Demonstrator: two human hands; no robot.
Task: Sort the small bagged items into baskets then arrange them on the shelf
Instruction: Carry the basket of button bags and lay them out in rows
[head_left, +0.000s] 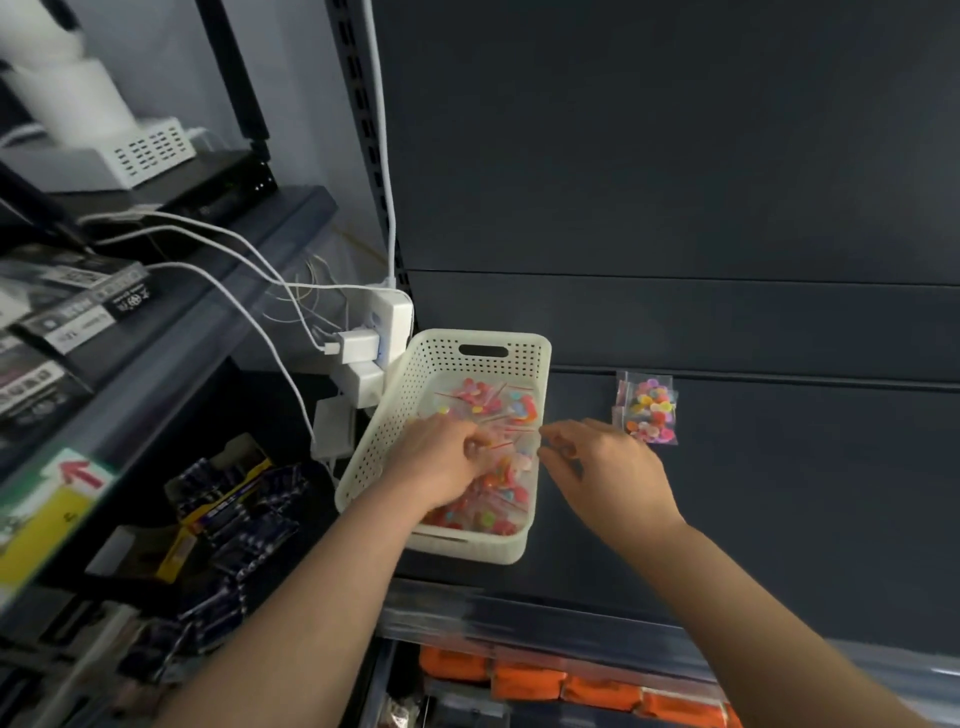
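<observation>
The writing on the black boxes (78, 306) at the left is too blurry to read. One white basket (415, 395) sits on the dark shelf (779, 493), with many small bags (498, 405) inside. One more pile (647, 410) lies to its right, apart, with open shelf around. The left hand (441, 452) is in the basket, fingers curled on the small bags. The right hand (608, 462) is by the rim, fingers bent; I cannot tell if it holds anything.
</observation>
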